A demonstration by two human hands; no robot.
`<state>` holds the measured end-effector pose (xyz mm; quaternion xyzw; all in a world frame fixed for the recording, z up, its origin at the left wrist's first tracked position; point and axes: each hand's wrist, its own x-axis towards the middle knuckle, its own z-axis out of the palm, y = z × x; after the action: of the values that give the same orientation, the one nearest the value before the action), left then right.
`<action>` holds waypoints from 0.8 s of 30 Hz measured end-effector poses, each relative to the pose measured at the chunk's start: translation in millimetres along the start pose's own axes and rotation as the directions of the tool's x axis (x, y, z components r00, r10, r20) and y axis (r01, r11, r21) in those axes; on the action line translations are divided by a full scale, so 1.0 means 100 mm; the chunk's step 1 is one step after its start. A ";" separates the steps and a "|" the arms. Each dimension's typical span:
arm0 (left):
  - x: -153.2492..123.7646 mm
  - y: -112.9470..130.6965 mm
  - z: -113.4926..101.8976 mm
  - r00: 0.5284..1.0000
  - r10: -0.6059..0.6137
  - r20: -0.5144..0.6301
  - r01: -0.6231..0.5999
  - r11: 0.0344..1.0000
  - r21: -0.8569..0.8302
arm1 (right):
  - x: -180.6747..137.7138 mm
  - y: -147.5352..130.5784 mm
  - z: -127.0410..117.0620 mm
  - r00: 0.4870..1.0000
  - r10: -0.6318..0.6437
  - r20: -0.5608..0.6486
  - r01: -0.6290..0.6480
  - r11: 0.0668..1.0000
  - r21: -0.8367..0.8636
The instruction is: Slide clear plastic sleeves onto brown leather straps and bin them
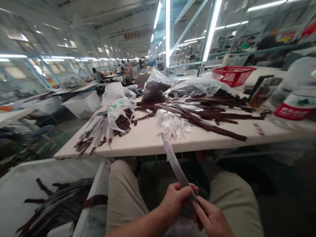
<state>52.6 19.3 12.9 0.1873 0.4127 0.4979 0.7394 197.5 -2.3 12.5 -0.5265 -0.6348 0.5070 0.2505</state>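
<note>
A long clear plastic sleeve (pixel 176 161) slants up from my lap toward the table edge. My left hand (pixel 175 200) is closed around its lower part, thumb on top. Just below and to the right, my right hand (pixel 211 215) is closed on the near end, where a narrow dark strap (pixel 194 198) shows between the hands. How far the strap runs inside the sleeve is hard to make out. Beyond the sleeve's far tip lies a heap of clear plastic sleeves (pixel 172 123) on the table (pixel 145 138).
Dark brown straps (pixel 209 115) spread across the table. At left are sleeved straps (pixel 92 133) and a bag of small brown pieces (pixel 123 120). A red basket (pixel 233 75) and a large bottle (pixel 296 105) stand right. A white bin (pixel 95 184) of straps is beside my leg.
</note>
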 end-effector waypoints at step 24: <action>-0.14 0.11 -0.08 0.998 0.014 0.062 -0.030 0.965 0.260 | -0.04 -0.18 -0.17 0.994 -0.045 0.101 0.018 0.967 0.253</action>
<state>38.0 10.5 21.7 0.3022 0.4504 0.4417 0.7147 205.7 2.1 35.9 -0.4527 -0.5860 0.6066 0.2895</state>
